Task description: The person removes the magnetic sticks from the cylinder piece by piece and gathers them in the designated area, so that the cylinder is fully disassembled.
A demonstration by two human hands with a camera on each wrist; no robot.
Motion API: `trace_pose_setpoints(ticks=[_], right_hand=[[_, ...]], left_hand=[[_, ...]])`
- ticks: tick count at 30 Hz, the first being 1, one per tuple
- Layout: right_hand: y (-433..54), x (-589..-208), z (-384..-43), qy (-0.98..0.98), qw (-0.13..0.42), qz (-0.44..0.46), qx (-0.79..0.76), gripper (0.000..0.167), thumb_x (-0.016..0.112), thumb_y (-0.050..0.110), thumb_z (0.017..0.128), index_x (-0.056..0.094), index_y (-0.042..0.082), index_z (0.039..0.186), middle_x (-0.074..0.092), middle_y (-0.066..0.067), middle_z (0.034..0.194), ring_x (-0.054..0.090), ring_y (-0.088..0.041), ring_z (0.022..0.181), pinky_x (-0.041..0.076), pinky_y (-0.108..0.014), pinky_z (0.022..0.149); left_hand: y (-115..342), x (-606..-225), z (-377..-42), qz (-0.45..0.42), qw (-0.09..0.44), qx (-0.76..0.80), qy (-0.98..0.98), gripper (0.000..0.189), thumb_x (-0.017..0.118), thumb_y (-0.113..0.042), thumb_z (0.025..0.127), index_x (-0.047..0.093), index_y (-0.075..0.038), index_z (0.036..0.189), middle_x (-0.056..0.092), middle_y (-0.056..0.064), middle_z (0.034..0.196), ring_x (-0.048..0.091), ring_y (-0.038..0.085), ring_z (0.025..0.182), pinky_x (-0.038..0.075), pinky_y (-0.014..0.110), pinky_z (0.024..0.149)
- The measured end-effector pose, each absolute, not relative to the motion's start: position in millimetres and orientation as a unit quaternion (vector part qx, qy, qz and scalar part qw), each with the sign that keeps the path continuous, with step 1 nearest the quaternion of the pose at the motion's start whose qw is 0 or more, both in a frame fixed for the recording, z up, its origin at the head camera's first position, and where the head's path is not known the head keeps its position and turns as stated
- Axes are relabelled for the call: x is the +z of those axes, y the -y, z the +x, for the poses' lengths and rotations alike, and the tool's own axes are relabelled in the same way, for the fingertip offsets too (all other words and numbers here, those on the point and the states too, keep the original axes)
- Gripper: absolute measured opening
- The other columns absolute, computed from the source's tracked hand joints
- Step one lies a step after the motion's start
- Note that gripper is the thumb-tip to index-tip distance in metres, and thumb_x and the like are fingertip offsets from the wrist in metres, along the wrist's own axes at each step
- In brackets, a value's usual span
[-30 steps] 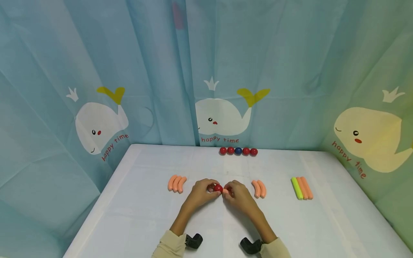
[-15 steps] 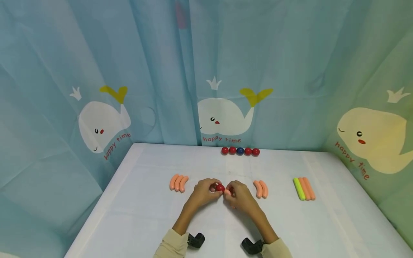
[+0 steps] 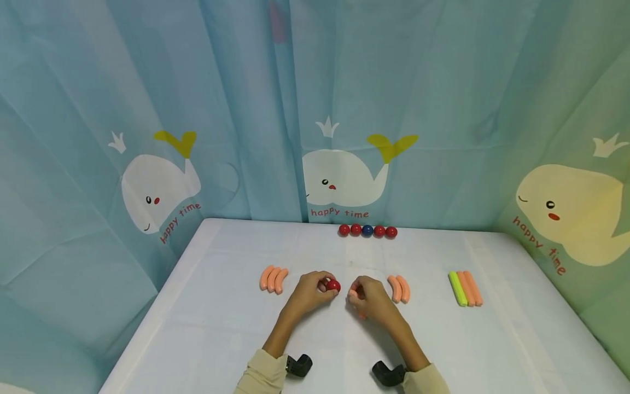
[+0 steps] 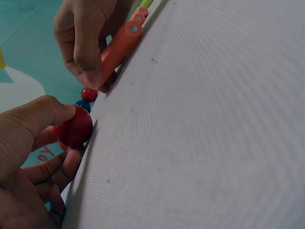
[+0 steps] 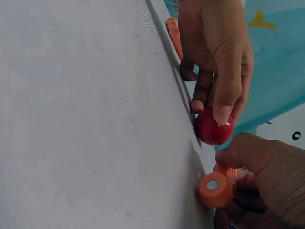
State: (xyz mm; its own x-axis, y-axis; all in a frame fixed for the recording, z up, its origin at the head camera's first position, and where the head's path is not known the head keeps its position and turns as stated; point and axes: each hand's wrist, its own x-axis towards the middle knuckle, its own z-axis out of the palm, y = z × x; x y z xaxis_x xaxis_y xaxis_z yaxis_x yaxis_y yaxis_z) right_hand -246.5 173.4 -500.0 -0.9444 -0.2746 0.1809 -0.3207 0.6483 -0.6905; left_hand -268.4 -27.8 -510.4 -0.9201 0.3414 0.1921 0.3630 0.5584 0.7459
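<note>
My left hand (image 3: 311,290) pinches a shiny red ball (image 3: 333,285) between thumb and fingers, close over the white table. Facing it, my right hand (image 3: 372,298) grips an orange curved stick (image 4: 118,51) that has a round silver disc at its end. A gap separates the stick from the red ball in the head view. Seen from the right wrist, the stick's disc end (image 5: 215,190) sticks out below the thumb, and the fingers hide part of the rest.
Three curved orange sticks (image 3: 273,279) lie left of the hands, two more (image 3: 399,289) to the right. Farther right are one green stick (image 3: 458,288) and two straight orange sticks (image 3: 470,288). Red balls (image 3: 356,230) and a blue ball (image 3: 367,231) line the back edge by the curtain (image 3: 266,164).
My right hand has drawn the orange stick away to the right, opening a gap from the red ball. The left hand still holds the ball in nearly the same place.
</note>
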Motion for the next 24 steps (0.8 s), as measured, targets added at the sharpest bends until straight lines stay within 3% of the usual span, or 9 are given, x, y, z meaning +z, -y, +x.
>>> trace_pose_setpoints(ticks=[14,19,24], right_hand=[[-178.7,-499.6,-248.2,0.913,0.065,0.154,0.371,0.008,0.071,0.008,0.081,0.063,0.007,0.083,0.056,0.000,0.075,0.049,-0.006,0.068,0.042,-0.021,0.061],[-177.7,-502.9,-248.3,0.913,0.068,0.153,0.371,0.008,0.071,0.009,0.083,0.064,0.008,0.083,0.057,-0.001,0.077,0.049,-0.007,0.069,0.042,-0.021,0.062],[-177.4,-502.9,-247.4,0.913,0.063,0.142,0.377,0.008,0.072,0.009,0.082,0.064,0.007,0.085,0.058,-0.001,0.078,0.050,-0.007,0.069,0.043,-0.021,0.061]], left_hand=[[22.7,-504.0,-270.7,-0.166,-0.003,-0.423,0.890,0.029,0.073,-0.024,0.087,0.068,-0.010,0.111,0.062,0.000,0.087,0.054,0.004,0.073,0.047,0.021,0.066],[17.3,-500.8,-280.2,-0.155,0.006,-0.404,0.902,0.026,0.071,-0.019,0.090,0.066,-0.005,0.111,0.061,0.006,0.090,0.053,0.009,0.076,0.046,0.024,0.066],[6.4,-500.1,-300.6,-0.112,0.004,-0.399,0.910,0.026,0.069,-0.017,0.091,0.064,-0.004,0.113,0.060,0.010,0.097,0.055,0.016,0.087,0.049,0.032,0.076]])
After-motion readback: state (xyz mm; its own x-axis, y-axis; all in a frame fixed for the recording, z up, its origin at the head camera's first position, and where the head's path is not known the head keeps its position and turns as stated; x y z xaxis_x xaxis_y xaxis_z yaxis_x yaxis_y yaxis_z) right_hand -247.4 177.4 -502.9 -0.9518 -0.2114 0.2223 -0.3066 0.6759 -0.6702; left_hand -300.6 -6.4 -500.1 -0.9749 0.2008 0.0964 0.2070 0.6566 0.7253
